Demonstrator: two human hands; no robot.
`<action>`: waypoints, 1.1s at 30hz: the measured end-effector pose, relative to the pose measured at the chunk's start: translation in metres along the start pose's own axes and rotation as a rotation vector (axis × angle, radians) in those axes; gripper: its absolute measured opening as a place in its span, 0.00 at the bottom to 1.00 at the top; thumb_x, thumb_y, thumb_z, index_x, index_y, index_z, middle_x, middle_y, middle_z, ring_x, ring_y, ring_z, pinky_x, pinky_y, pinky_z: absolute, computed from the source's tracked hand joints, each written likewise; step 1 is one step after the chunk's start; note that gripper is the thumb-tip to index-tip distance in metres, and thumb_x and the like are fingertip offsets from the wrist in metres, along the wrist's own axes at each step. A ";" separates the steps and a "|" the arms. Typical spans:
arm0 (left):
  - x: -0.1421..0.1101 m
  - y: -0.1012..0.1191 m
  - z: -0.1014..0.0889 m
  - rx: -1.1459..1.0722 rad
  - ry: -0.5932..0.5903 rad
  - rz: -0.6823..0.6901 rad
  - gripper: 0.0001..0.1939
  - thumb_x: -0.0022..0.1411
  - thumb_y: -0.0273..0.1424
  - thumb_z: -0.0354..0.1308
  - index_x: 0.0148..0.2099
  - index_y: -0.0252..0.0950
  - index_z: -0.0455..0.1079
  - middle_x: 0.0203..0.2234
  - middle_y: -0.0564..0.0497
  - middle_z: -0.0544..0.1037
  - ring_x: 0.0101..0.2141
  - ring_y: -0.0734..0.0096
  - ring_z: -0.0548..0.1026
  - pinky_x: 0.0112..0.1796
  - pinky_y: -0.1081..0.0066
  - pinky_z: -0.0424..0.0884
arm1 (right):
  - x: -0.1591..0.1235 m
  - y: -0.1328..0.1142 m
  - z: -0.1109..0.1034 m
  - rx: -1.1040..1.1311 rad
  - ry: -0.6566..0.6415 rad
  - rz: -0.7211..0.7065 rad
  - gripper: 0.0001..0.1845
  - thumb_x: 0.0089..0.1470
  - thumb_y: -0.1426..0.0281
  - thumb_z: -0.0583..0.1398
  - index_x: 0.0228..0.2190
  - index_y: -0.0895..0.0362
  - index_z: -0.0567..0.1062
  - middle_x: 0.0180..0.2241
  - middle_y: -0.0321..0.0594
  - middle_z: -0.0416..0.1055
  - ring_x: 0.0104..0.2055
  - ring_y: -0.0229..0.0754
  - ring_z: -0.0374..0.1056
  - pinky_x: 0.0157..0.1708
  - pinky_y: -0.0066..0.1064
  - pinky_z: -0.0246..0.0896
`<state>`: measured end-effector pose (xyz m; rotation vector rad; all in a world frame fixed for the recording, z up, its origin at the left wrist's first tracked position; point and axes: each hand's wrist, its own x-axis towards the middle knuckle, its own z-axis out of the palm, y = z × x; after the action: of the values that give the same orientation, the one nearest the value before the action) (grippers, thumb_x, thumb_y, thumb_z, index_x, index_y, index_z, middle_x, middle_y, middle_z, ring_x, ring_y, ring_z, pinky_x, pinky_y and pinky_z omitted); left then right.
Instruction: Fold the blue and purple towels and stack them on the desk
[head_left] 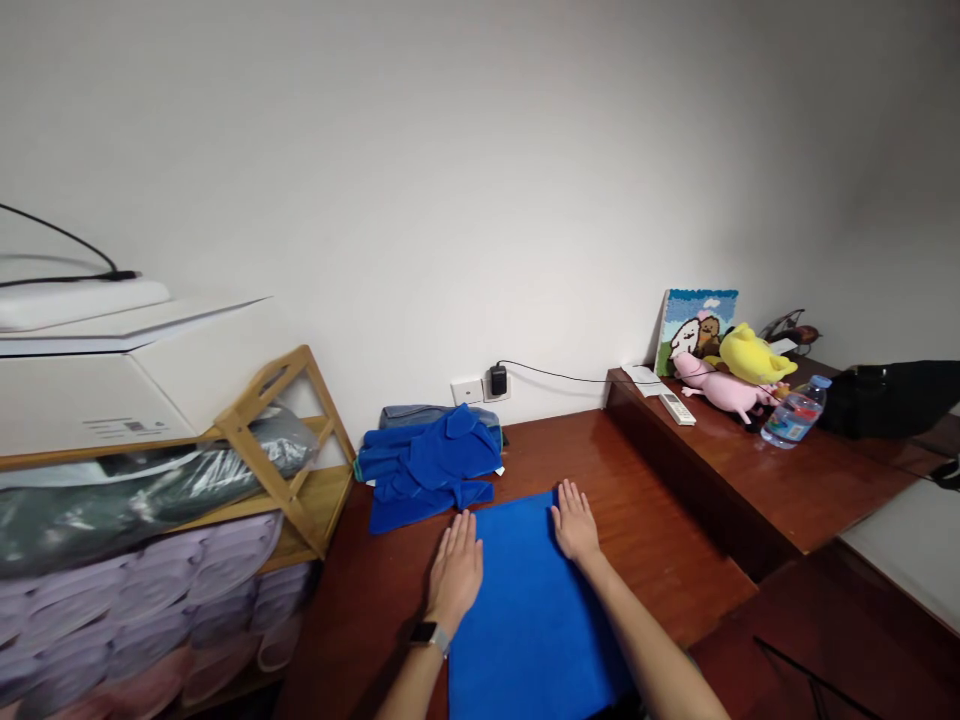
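The left hand [455, 572] and right hand [575, 522] lie open and palm-down, neither pinching anything, with the fingers loosely together on the left and slightly spread on the right. They rest along the far edge of a flat blue cloth [532, 620], the left at its far left corner and the right at its far right corner, so their weight seems to hold that edge flat and square. The cloth lies on the wooden table [660, 530], running toward the person. Just to its far left sits a rumpled blue garment [427, 470], heaped on a folded grey-blue cloth [431, 415] against the wall, apparently set aside from the working space. A bamboo shelf [292, 480] stands at the left, and a raised wooden ledge [750, 480] at the right carries plush toys [731, 368] and a water bottle [795, 415].
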<state>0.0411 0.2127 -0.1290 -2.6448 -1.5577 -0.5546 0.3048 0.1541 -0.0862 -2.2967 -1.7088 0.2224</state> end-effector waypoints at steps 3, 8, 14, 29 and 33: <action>-0.036 0.042 0.003 -0.028 0.058 0.120 0.31 0.77 0.37 0.37 0.77 0.34 0.52 0.74 0.44 0.60 0.73 0.61 0.56 0.71 0.55 0.56 | -0.040 -0.032 0.024 0.045 0.055 -0.176 0.34 0.74 0.61 0.39 0.74 0.62 0.52 0.76 0.44 0.42 0.79 0.45 0.36 0.76 0.43 0.30; -0.094 0.055 0.012 -0.024 0.025 0.153 0.31 0.77 0.38 0.40 0.78 0.40 0.48 0.73 0.46 0.62 0.72 0.58 0.59 0.70 0.51 0.59 | -0.092 -0.026 0.048 0.080 0.015 -0.260 0.33 0.75 0.59 0.41 0.74 0.55 0.54 0.75 0.39 0.48 0.78 0.44 0.41 0.76 0.43 0.34; -0.113 -0.003 -0.011 0.051 0.049 -0.049 0.33 0.76 0.39 0.36 0.76 0.32 0.54 0.70 0.40 0.66 0.70 0.54 0.64 0.69 0.48 0.60 | -0.092 0.042 -0.005 -0.034 -0.020 0.087 0.35 0.73 0.62 0.41 0.73 0.65 0.55 0.75 0.47 0.47 0.78 0.49 0.41 0.75 0.45 0.37; -0.146 0.037 -0.005 0.019 0.006 0.032 0.30 0.76 0.38 0.37 0.76 0.37 0.54 0.72 0.46 0.62 0.71 0.56 0.61 0.69 0.49 0.61 | -0.160 0.016 0.017 0.001 -0.012 -0.045 0.34 0.73 0.59 0.43 0.74 0.58 0.55 0.75 0.41 0.47 0.77 0.47 0.43 0.76 0.47 0.38; -0.148 0.020 -0.010 0.053 0.075 -0.019 0.31 0.76 0.38 0.36 0.76 0.35 0.54 0.71 0.42 0.64 0.70 0.54 0.63 0.69 0.47 0.61 | -0.154 0.035 0.001 -0.026 -0.013 0.042 0.35 0.73 0.60 0.41 0.73 0.61 0.56 0.75 0.43 0.48 0.77 0.48 0.42 0.75 0.46 0.38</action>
<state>-0.0095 0.0754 -0.1628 -2.5427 -1.5555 -0.5978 0.2911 -0.0021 -0.1040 -2.3573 -1.6803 0.2254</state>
